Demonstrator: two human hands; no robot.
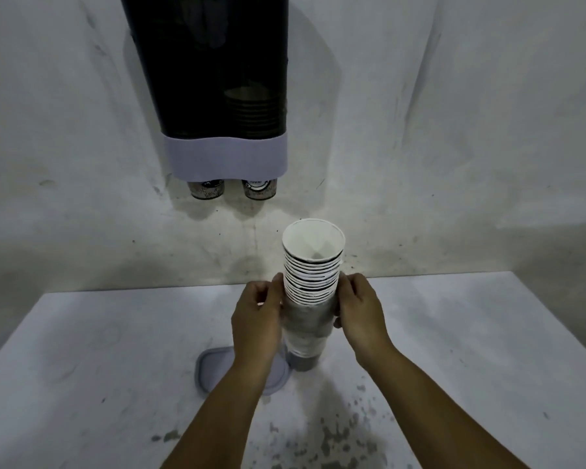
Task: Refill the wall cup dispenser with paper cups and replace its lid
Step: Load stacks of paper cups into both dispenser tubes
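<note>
A tall stack of white paper cups (310,279) stands upright on the table, its lower part in a clear plastic sleeve. My left hand (256,319) grips the stack from the left and my right hand (361,313) from the right, both at mid-height. The grey lid (214,367) lies flat on the table behind my left wrist, partly hidden. On the wall above hangs the dark cup dispenser (214,79) with a pale grey base band. Two cup bottoms poke out under it, and a short column of cups shows through its right side.
A white, stained table (99,367) runs from the wall toward me, with dark flecks near its front centre. The wall (454,130) behind is rough and whitish. The dispenser's top is out of frame.
</note>
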